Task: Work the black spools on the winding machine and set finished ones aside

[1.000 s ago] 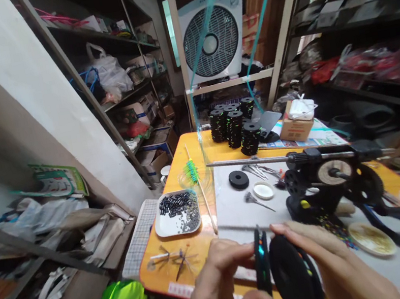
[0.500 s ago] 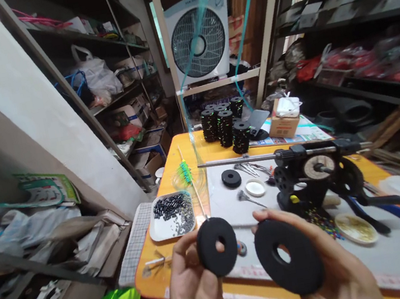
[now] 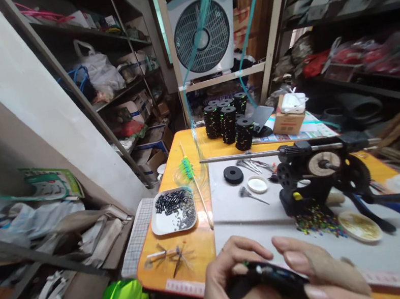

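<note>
Low in the view, a black disc-shaped piece [image 3: 279,280] is tilted nearly edge-on between both hands. My left hand [image 3: 240,287] has its fingers and thumb wrapped round the piece's left end. On the right end, my right hand [image 3: 318,273] grips with thumb and fingers. Whether this is one disc or two pressed together cannot be made out. Beyond the hands lies another black disc [image 3: 233,175] on the grey mat [image 3: 228,201], beside a small white dish [image 3: 258,184] and some wire-like pieces [image 3: 252,195].
A white tray [image 3: 157,225] of black and grey bits stands left. A black winding device [image 3: 304,172] with a long rod is at right, near colored beads [image 3: 319,221] and a shallow dish [image 3: 360,227]. Black spools [image 3: 228,125] and a fan [image 3: 202,30] are behind.
The two black discs, held apart and facing the camera before, are now brought together and turned edge-on. Both hands have closed in toward each other, and the view has shifted slightly.
</note>
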Available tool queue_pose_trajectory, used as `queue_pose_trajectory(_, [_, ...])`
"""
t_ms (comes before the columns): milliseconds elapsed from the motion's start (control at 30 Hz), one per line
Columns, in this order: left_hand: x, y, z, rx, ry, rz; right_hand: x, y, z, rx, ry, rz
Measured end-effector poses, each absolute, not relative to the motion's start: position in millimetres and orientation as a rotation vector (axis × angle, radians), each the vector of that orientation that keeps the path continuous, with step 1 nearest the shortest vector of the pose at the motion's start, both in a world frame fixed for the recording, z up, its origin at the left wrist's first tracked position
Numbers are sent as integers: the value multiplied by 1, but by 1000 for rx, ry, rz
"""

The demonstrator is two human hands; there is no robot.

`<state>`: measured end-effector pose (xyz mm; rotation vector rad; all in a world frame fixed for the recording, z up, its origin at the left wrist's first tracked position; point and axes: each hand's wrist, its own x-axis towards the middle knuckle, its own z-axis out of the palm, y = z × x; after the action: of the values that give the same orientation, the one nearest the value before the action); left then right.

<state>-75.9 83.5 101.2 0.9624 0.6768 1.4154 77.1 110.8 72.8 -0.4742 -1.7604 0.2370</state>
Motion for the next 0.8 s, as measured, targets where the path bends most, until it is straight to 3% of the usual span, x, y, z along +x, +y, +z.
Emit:
queue_pose_trajectory(133, [-82,86,101,1345,980,1681,85,115,86,-602,-1875,347])
queue_pose_trajectory(267, [-89,84,93,1693,1091,1616,91,121,103,-567,-2027,639])
queue_pose_trajectory(433, [-95,78,81,945,771,1168,105,138,117,-483,-2082,1139])
queue_pose_trajectory(533, [-93,81,80,848,516,977,109,147,125,-356,-2118,1302])
queue_pose_trajectory(667, [-85,87,79,857,537,890,105,148,127,-316,-2227,1294])
queue_pose_trajectory(800, [-77,87,76,850,736,1193,99,133,118,-712,-2008,846])
